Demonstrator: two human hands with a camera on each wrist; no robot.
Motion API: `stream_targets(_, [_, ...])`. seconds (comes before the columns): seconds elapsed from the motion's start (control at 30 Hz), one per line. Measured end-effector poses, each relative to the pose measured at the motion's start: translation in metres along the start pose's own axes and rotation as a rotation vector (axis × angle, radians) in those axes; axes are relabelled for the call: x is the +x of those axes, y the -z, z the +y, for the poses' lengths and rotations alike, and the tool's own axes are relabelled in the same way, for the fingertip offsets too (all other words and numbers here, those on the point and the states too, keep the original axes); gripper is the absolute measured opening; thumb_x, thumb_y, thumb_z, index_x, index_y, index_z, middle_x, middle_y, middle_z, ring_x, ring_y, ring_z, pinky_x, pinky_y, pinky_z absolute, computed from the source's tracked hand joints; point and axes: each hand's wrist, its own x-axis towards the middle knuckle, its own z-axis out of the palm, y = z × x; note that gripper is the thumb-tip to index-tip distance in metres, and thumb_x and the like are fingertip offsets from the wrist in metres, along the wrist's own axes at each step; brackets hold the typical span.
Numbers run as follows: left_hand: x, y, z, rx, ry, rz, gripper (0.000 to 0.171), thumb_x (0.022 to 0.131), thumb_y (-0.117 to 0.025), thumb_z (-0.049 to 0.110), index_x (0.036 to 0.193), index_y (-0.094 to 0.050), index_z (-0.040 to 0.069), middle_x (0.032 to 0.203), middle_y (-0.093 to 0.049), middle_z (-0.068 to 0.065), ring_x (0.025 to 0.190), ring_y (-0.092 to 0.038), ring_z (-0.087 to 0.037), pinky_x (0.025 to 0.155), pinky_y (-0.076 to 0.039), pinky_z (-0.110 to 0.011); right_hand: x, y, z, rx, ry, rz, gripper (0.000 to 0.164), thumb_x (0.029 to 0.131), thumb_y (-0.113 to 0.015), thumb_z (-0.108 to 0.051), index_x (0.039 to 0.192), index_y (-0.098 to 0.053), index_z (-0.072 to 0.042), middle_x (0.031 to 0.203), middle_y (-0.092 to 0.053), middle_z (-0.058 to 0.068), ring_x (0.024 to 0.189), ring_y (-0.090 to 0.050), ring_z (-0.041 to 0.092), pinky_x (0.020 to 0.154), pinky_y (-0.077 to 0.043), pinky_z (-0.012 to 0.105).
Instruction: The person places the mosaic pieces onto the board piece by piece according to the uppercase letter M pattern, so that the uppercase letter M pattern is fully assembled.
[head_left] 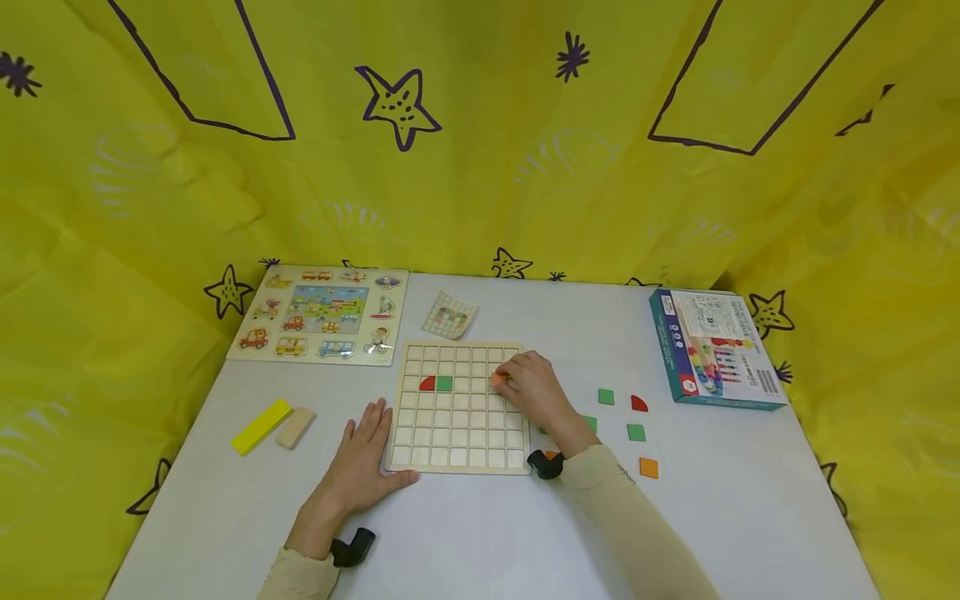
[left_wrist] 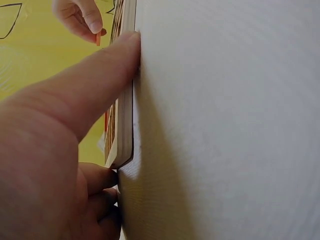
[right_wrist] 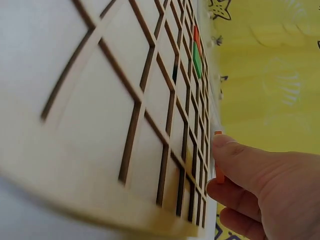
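Observation:
A wooden grid board (head_left: 459,414) lies in the middle of the table. In one row sit a red quarter-circle tile (head_left: 427,383) and, against it, a green square tile (head_left: 445,383). Over the right part of the board, my right hand (head_left: 536,392) pinches an orange tile (right_wrist: 219,159) between thumb and fingers, held on edge in the right wrist view. My left hand (head_left: 363,462) lies spread at the board's lower left corner, fingers straight along the left side. Its thumb (left_wrist: 95,77) touches the front edge of the board.
A patterned paper card (head_left: 450,315) lies behind the board. Right of it are loose tiles, among them a green square (head_left: 636,432), red quarter-circle (head_left: 639,403) and orange square (head_left: 648,467). A box (head_left: 720,350), picture puzzle (head_left: 322,317), yellow block (head_left: 261,426) and plain wooden block (head_left: 296,427) stand around.

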Motion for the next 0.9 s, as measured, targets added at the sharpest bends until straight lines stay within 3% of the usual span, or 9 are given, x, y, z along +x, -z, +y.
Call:
stream_targets(0.17, [-0.001,-0.001,-0.002,0.010,-0.015,0.030,0.112,0.076,-0.075,0.059,0.149,-0.026,-0.010,0.158,-0.015,-0.023,0.145,-0.011,-0.039,0.111,-0.010,-0.061,0.011,-0.009,-0.012,0.008,0.031,-0.022,0.026,0.091,-0.071,-0.029,0.107,-0.073,-0.008,0.106,-0.068,0.004,0.104,-0.054,0.024,0.096,-0.040,0.042])
stream_targets(0.5, [-0.001,-0.002,-0.002,0.001,-0.011,0.026,0.112,0.075,-0.076,0.059,0.149,-0.026,-0.010,0.158,-0.016,-0.023,0.145,-0.010,-0.038,0.111,-0.009,-0.061,0.024,-0.021,-0.030,0.013,0.072,-0.040,0.028,0.091,-0.070,-0.031,0.107,-0.073,-0.008,0.105,-0.068,0.003,0.102,-0.054,0.022,0.095,-0.041,0.039])
stream_targets(0.9, [-0.001,-0.001,-0.002,-0.011,-0.028,0.040,0.111,0.077,-0.074,0.059,0.149,-0.026,-0.010,0.158,-0.016,-0.023,0.145,-0.012,-0.038,0.112,-0.010,-0.060,0.028,-0.026,-0.035,0.020,0.098,-0.010,0.024,0.090,-0.073,-0.026,0.104,-0.074,-0.007,0.104,-0.067,0.004,0.101,-0.053,0.023,0.095,-0.041,0.036])
